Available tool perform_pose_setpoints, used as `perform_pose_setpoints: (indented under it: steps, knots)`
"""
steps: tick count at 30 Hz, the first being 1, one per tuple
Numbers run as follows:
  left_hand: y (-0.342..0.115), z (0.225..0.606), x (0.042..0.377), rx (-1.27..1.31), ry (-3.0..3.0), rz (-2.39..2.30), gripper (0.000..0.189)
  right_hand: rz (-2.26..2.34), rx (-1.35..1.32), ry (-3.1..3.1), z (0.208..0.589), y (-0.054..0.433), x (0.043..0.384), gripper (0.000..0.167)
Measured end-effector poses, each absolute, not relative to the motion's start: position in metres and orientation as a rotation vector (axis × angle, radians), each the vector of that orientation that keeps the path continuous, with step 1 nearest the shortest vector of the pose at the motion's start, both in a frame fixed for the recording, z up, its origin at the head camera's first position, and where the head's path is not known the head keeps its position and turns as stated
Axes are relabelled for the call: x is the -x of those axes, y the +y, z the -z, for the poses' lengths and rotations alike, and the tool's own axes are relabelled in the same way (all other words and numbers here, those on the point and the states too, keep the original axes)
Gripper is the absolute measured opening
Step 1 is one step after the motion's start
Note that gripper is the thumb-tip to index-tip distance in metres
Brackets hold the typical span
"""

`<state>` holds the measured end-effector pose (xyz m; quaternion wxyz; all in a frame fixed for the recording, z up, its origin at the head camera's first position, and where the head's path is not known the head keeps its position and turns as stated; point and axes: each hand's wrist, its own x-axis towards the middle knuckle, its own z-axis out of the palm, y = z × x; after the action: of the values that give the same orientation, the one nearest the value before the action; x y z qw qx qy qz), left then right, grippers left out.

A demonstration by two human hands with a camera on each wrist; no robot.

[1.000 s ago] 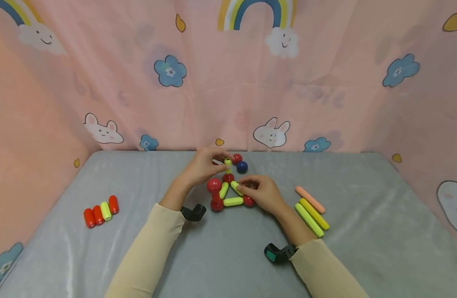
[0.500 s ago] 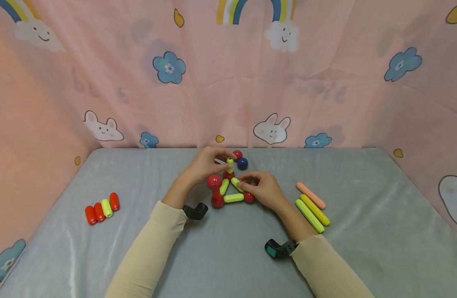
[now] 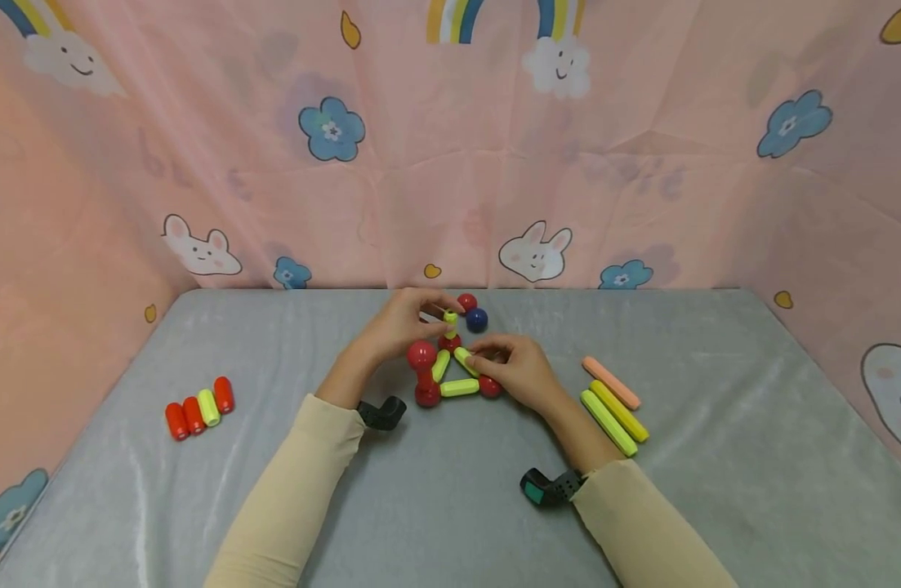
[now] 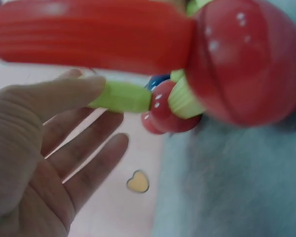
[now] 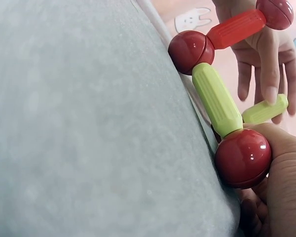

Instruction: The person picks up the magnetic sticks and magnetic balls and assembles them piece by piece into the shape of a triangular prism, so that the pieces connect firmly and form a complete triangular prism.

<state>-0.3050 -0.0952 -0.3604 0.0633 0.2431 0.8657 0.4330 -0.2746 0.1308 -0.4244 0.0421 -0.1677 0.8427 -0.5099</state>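
Observation:
A triangle of yellow-green magnetic rods and red balls lies mid-table. Its front-left ball (image 3: 427, 396) bears an upright red rod (image 5: 237, 28) topped by another red ball (image 3: 421, 354). My left hand (image 3: 399, 327) pinches a yellow-green rod (image 4: 123, 96) between thumb and fingertips; this rod stands upright on the triangle's back red ball (image 3: 450, 342). With thumb and fingers my right hand (image 3: 519, 371) pinches the triangle's right-side rod (image 3: 465, 360), close to the right-hand red ball (image 5: 244, 158). The front rod (image 5: 217, 101) joins the two front balls.
Behind the triangle sit a loose red ball (image 3: 467, 303) and a blue ball (image 3: 477, 319). Short red and yellow-green rods (image 3: 209, 407) lie in a row at left. Longer rods (image 3: 617, 411), orange, yellow and yellow-green, lie beside the right forearm. A printed curtain (image 3: 413, 188) hangs behind the table.
The head view has tilted slightly, so the whole scene sits a little higher. Both hands keep their hold on the same rods, with hardly any movement.

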Motion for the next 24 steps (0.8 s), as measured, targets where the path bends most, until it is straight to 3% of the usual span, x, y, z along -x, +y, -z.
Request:
perform_pose_setpoints:
  steps: [5,17,24]
  knots:
    - [-0.109,0.348,0.298,-0.697,2.635,-1.286,0.037,1.553,0.505,2.593,0.425,0.132,0.274,0.024]
    - [-0.138,0.33,0.264,-0.649,2.78,-0.997,0.025,1.522,0.447,2.637,0.428,0.135,0.272,0.025]
    - [-0.185,0.329,0.229,-0.546,2.846,-0.847,0.025,1.509,0.479,2.652,0.429,0.128,0.277,0.024]
